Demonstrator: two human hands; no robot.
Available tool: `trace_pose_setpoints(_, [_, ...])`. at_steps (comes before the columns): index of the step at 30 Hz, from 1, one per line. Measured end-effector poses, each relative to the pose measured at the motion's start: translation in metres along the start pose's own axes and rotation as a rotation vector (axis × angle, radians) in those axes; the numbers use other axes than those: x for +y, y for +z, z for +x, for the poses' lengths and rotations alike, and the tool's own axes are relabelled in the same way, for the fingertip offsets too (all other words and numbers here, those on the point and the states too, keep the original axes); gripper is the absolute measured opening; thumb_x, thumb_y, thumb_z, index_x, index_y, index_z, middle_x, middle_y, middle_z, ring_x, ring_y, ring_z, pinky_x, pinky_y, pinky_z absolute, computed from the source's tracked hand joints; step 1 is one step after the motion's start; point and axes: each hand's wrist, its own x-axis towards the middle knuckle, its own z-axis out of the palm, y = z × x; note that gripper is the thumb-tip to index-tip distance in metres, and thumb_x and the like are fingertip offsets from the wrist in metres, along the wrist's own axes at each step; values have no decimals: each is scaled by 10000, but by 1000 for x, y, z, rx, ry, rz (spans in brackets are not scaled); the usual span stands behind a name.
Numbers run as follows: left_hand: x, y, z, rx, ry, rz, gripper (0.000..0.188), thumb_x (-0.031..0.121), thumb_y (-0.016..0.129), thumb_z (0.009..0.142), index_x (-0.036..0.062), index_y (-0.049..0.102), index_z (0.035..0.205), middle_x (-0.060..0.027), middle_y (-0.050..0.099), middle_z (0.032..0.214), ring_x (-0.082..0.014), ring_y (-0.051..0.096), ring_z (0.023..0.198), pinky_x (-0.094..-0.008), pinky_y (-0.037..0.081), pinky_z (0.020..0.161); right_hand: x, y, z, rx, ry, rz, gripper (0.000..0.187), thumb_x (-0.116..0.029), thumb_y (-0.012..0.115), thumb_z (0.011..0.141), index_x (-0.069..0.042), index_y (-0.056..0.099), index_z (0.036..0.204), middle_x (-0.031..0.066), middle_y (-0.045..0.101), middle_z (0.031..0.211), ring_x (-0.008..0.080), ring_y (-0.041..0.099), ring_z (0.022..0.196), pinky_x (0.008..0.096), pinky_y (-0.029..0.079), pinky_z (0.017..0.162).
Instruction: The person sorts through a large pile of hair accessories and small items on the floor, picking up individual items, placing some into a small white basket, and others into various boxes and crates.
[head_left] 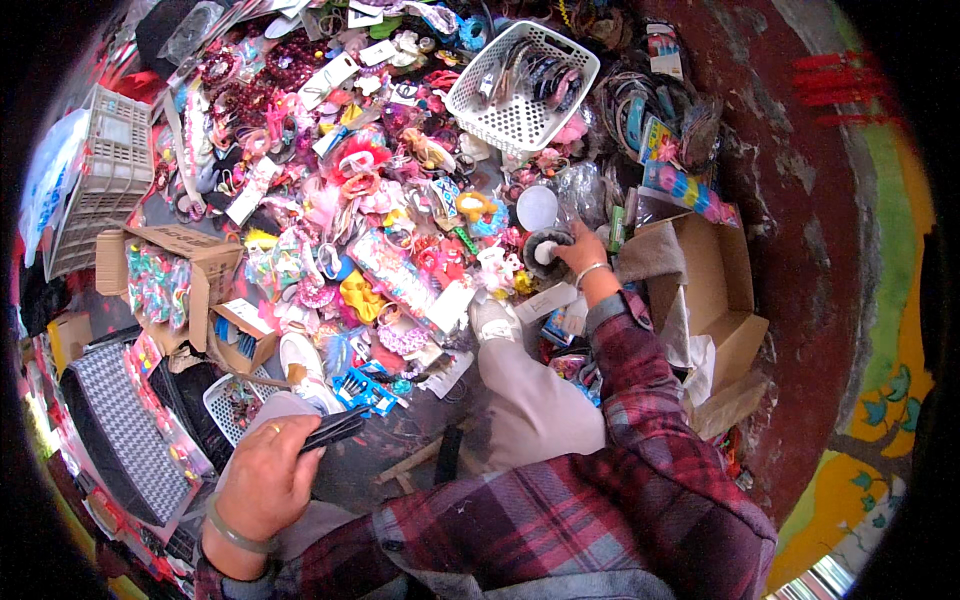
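My left hand [268, 482], low at the left, is closed around a bundle of thin black strips [336, 430]; their exact kind I cannot make out. Reaching forward, my right hand [582, 250] pinches the edge of a dark grey fluffy scrunchie [541, 256] at the right side of the pile. A round white lid-like disc [537, 208] lies just beyond it. Around and left of the scrunchie spreads a heap of hair accessories, among them a yellow scrunchie [361, 296] and a pink-red bow [358, 158].
A white perforated basket [515, 130] holding headbands stands at the far side. An open cardboard box [725, 270] sits right of my right arm, with grey cloth on its edge. Cardboard boxes [215, 262] and a tilted grey crate [112, 185] are at the left. My shoes [495, 320] touch the heap.
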Motion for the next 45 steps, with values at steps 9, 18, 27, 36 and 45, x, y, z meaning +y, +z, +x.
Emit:
trace_pose_setpoints(9, [0,2,3,20,-4,-1,305,34,623,726,3,542,1019,-183,601,925,-359,588,849,-407,471,756,26,-7,0,-261,64,698,253,-139,738,686,-22,631,884,21,619,782,131,573,700,277,457,619])
trace_pose_setpoints(18, [0,3,4,-15,9,28,340,39,631,723,-14,522,1041,-193,604,934,-348,585,868,-404,464,793,8,25,64,-46,278,755,271,-70,684,739,4,605,988,59,639,890,174,599,810,295,471,723])
trace_pose_setpoints(27, [3,1,3,-45,-28,61,338,46,631,719,-15,525,1034,-196,605,932,-348,586,867,-404,464,790,-30,29,50,307,141,444,357,-213,724,630,-52,634,936,174,650,887,336,621,838,376,476,760])
trace_pose_setpoints(36, [3,1,5,-25,0,28,327,41,633,716,-16,535,1022,-196,609,920,-345,590,863,-400,467,785,-14,-17,35,-14,336,1320,248,-123,565,852,-114,523,1095,64,608,942,221,607,740,343,489,579])
trace_pose_setpoints(45, [2,3,5,-28,-8,44,324,52,630,727,-14,530,1028,-195,609,923,-345,589,860,-397,466,779,-25,-42,25,180,510,1399,174,-133,525,868,-117,470,1032,51,548,838,187,530,627,314,444,446])
